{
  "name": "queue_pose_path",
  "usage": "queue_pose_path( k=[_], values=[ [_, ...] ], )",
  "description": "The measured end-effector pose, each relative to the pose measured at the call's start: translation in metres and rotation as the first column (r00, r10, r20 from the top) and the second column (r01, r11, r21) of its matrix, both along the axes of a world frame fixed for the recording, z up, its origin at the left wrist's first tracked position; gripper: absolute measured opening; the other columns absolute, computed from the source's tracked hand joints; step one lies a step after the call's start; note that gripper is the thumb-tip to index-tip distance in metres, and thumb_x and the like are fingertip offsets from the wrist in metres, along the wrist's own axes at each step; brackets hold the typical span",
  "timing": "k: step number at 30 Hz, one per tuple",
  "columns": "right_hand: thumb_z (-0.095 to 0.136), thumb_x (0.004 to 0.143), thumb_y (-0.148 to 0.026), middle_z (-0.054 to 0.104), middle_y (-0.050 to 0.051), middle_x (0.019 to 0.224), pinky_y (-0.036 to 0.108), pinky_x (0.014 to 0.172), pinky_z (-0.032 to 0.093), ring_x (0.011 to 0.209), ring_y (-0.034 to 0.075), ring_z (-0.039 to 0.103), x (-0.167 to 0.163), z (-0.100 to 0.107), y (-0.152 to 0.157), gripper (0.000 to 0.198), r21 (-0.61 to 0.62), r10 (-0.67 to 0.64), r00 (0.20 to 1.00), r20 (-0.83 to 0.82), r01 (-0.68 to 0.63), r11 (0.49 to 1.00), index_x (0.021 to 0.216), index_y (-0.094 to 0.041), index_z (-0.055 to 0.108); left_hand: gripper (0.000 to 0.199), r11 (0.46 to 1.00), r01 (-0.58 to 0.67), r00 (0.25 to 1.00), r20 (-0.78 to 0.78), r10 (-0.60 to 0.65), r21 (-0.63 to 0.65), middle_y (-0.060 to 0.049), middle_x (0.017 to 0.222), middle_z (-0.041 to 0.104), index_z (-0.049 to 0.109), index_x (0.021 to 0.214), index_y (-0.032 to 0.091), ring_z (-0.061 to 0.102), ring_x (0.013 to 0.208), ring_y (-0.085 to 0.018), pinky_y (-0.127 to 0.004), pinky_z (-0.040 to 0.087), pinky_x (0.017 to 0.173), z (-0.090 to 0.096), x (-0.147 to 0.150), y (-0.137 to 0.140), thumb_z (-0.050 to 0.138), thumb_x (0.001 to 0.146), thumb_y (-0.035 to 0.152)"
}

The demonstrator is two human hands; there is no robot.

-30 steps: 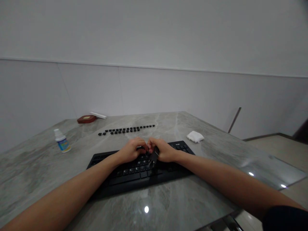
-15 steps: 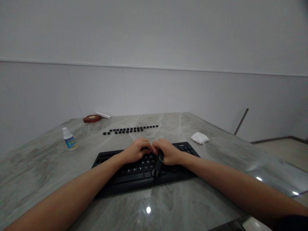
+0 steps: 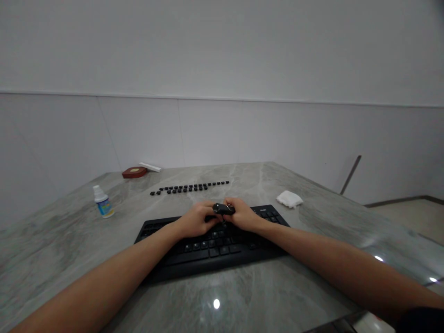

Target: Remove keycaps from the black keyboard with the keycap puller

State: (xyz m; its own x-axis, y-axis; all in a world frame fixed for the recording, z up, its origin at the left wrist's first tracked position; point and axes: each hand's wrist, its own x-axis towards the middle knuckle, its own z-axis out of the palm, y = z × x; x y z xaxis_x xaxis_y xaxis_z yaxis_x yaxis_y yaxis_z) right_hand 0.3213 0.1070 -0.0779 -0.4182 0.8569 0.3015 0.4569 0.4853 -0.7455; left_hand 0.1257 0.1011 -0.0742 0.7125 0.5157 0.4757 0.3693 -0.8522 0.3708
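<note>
Mid-frame, the right hand (image 3: 242,215) grips one tool (image 3: 224,209) over one keyboard (image 3: 215,263); grasp of left hand (image 3: 197,220) unclear. Two key rows (image 3: 185,190) above.

- Dim, greyish light overall; the wall (image 3: 222,55) looks flat and muted.
- Round white glare spots shine on the polished table (image 3: 263,296), at the front and right.
- The black keyboard (image 3: 208,262) is dark, its key details partly lost.
- Small print on the bottle (image 3: 103,204) is too soft to read.
- The upper right corner darkens.
</note>
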Motion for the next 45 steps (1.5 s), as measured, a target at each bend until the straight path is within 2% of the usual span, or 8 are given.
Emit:
queue_pose_path(
  k=[4, 7, 16, 21, 29, 34, 40, 45],
  values=[
    [0.054, 0.059, -0.011, 0.049, -0.005, 0.057, 0.021, 0.055, 0.031, 0.059, 0.011, 0.045, -0.002, -0.0037, 0.0032, 0.005, -0.037, 0.015, 0.999, -0.049, -0.017, 0.999, 0.06, -0.015, 0.053, 0.016, 0.997, 0.073, 0.995, -0.065, -0.072, 0.019, -0.007, 0.1, 0.069, 0.071, 0.092, 0.017, 0.062, 0.097, -0.019, -0.031, 0.047, 0.09, 0.0026, 0.0019, -0.0035, 0.056, 0.088, 0.016],
    [0.051, 0.059, -0.012, 0.052, -0.004, 0.054, 0.022, 0.058, 0.034, 0.058, 0.011, 0.048, -0.0034, -0.0055, 0.0039, 0.008, -0.061, 0.07, 0.992, -0.101, -0.077, 0.995, 0.056, -0.014, 0.059, 0.015, 0.999, 0.048, 0.995, -0.084, -0.047, 0.006, -0.006, 0.094, 0.07, 0.072, 0.083, 0.016, 0.064, 0.09, -0.017, -0.028, 0.049, 0.085, 0.0016, 0.0037, -0.0021, 0.058, 0.088, 0.018],
    [0.05, 0.058, -0.012, 0.056, -0.002, 0.052, 0.023, 0.058, 0.037, 0.057, 0.013, 0.052, -0.0057, -0.005, -0.0011, 0.016, -0.06, 0.026, 0.993, -0.114, -0.033, 0.998, 0.054, -0.014, 0.065, 0.024, 0.999, 0.048, 0.997, -0.062, -0.048, -0.009, -0.006, 0.085, 0.071, 0.071, 0.077, 0.015, 0.065, 0.08, -0.015, -0.025, 0.05, 0.075, 0.0005, 0.007, -0.0023, 0.053, 0.091, 0.022],
    [0.05, 0.057, -0.013, 0.049, -0.003, 0.048, 0.021, 0.05, 0.031, 0.052, 0.011, 0.045, -0.0052, -0.0056, -0.0029, 0.014, -0.059, 0.008, 0.996, -0.094, -0.013, 0.998, 0.051, -0.014, 0.063, 0.027, 1.0, 0.015, 0.997, -0.072, -0.014, 0.011, -0.003, 0.071, 0.069, 0.07, 0.073, 0.015, 0.061, 0.066, -0.012, -0.023, 0.048, 0.069, 0.0011, 0.0069, -0.0028, 0.053, 0.091, 0.025],
    [0.048, 0.056, -0.013, 0.046, -0.004, 0.046, 0.021, 0.048, 0.028, 0.048, 0.009, 0.04, -0.0057, -0.0053, -0.0034, 0.014, -0.076, 0.039, 0.994, -0.104, -0.047, 0.996, 0.049, -0.013, 0.061, 0.022, 0.999, 0.023, 0.996, -0.087, -0.021, 0.024, -0.004, 0.081, 0.071, 0.072, 0.08, 0.018, 0.063, 0.078, -0.015, -0.025, 0.047, 0.076, -0.0011, 0.0053, -0.0006, 0.055, 0.091, 0.026],
    [0.047, 0.054, -0.012, 0.05, -0.003, 0.047, 0.022, 0.051, 0.029, 0.05, 0.01, 0.043, -0.0064, -0.0045, -0.0026, 0.015, -0.089, 0.082, 0.986, -0.148, -0.096, 0.991, 0.049, -0.013, 0.061, 0.027, 1.0, 0.012, 0.994, -0.106, -0.011, 0.011, -0.005, 0.073, 0.069, 0.071, 0.074, 0.015, 0.062, 0.072, -0.015, -0.026, 0.046, 0.072, -0.0015, 0.0051, -0.0018, 0.054, 0.092, 0.027],
    [0.048, 0.052, -0.012, 0.043, -0.005, 0.041, 0.022, 0.048, 0.025, 0.046, 0.008, 0.037, -0.0036, -0.0019, -0.0015, 0.015, -0.15, -0.033, 0.984, -0.176, 0.007, 0.989, 0.046, -0.014, 0.062, 0.029, 1.0, 0.028, 0.998, -0.058, -0.027, 0.01, -0.006, 0.08, 0.066, 0.071, 0.076, 0.014, 0.06, 0.07, -0.013, -0.025, 0.048, 0.069, -0.0032, 0.0076, -0.0007, 0.052, 0.093, 0.027],
    [0.049, 0.052, -0.01, 0.051, -0.003, 0.046, 0.022, 0.052, 0.031, 0.05, 0.009, 0.043, -0.0031, -0.0021, -0.0021, 0.016, -0.128, 0.013, 0.978, -0.209, -0.041, 0.991, 0.047, -0.014, 0.063, 0.022, 0.999, 0.047, 0.998, -0.035, -0.046, 0.005, -0.007, 0.089, 0.067, 0.071, 0.082, 0.015, 0.063, 0.082, -0.015, -0.026, 0.049, 0.077, -0.0045, 0.0062, -0.0019, 0.054, 0.092, 0.025]
  ],
)
